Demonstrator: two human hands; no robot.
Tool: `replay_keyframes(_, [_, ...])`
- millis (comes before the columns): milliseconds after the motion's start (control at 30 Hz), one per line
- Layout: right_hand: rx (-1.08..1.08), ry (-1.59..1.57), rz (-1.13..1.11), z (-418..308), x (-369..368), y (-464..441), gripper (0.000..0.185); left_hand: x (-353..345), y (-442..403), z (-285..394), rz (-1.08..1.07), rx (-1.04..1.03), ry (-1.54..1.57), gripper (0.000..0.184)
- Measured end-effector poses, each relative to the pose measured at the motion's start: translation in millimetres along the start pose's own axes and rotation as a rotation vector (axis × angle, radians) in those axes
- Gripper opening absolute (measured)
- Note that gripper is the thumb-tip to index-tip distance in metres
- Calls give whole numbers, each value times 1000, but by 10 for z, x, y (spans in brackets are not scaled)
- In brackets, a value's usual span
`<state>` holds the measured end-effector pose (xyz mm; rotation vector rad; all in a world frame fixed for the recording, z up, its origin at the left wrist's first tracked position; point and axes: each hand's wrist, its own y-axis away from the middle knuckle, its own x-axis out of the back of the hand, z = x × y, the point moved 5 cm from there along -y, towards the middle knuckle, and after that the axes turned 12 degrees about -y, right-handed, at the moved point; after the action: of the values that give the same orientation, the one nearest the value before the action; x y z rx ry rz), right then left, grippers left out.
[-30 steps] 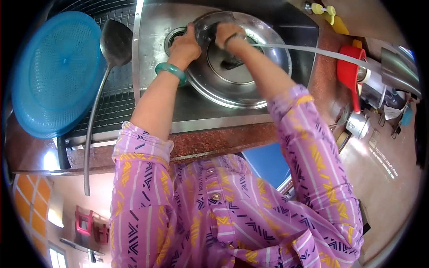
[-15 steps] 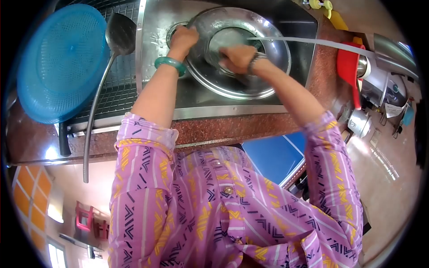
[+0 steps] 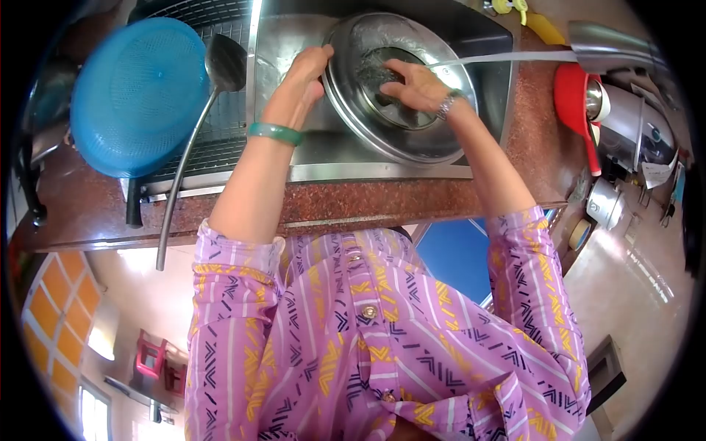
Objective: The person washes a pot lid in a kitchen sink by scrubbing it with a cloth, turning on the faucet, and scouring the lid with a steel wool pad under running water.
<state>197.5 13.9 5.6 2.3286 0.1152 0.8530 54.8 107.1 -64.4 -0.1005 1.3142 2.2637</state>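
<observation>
A large round metal lid [image 3: 441, 136], wet and shiny, lies tilted in the steel sink [image 3: 494, 103]. My left hand [image 3: 300, 82] is at its left rim, fingers pressed together against the edge; a green bangle circles the wrist. Over the recessed middle is my right hand [image 3: 418, 87], palm down, thumb and forefinger apart; its other fingers are partly hidden. A dark patch shows by its fingertips, too unclear to name. Water [image 3: 507, 57] streams from the metal faucet [image 3: 610, 48] onto the lid near my right hand.
Left of the basin, a blue plastic basket [image 3: 140, 95] and a long-handled spatula [image 3: 224, 62] rest over a wire rack [image 3: 173, 158]. A red-handled item [image 3: 570, 99] and a metal pot [image 3: 605, 203] are at right. The reddish counter edge [image 3: 353, 206] runs in front.
My right hand has moved from the upper middle of the lid, down and right, and its fingers have spread. My left hand has changed its hold on the rim. The view has shifted.
</observation>
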Motion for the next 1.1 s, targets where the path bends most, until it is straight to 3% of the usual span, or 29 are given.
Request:
replay_keyframes(167, [2, -47, 113, -315, 251, 607, 52, -160, 442, 193, -116, -38, 71, 22])
replay_keyframes(233, [135, -177, 198, -599, 349, 934, 49, -229, 618, 245, -157, -57, 110, 22])
replay_keyframes(300, [448, -219, 289, -867, 330, 1169, 44, -348, 777, 279, -145, -80, 148, 24])
replay_keyframes(433, [346, 302, 411, -1192, 257, 1275, 32, -562, 1028, 247, -207, -128, 117, 40])
replay_keyframes(500, [376, 317, 478, -1250, 263, 1046, 29, -675, 1115, 155, -254, -150, 208, 50])
replay_keyframes(533, [407, 325, 533, -1262, 291, 933, 26, -713, 1153, 111, -238, -180, 157, 66])
replay_keyframes(633, [452, 261, 557, -1287, 314, 718, 21, -717, 1183, 17, -305, -185, 135, 74])
replay_keyframes(667, [424, 281, 459, -1235, 268, 820, 35, -682, 1190, -8, -293, -174, 165, 80])
replay_keyframes(700, [426, 285, 455, -1244, 202, 1037, 35, -637, 1196, -37, -292, -176, 170, 80])
replay_keyframes(767, [357, 289, 410, -1237, 104, 1348, 16, -557, 1165, -104, -294, -114, 227, 80])
replay_keyframes(867, [281, 326, 406, -1194, 32, 1396, 15, -538, 1205, -171, -300, -122, 242, 81])
replay_keyframes(933, [324, 327, 420, -1208, 73, 1062, 15, -590, 1247, -203, -351, -242, 195, 85])
replay_keyframes(1000, [366, 321, 437, -1222, 116, 624, 16, -623, 1289, -260, -321, -222, 207, 84])
replay_keyframes(1100, [279, 403, 374, -1213, 133, 405, 31, -608, 1260, -339, -314, -207, 225, 86])
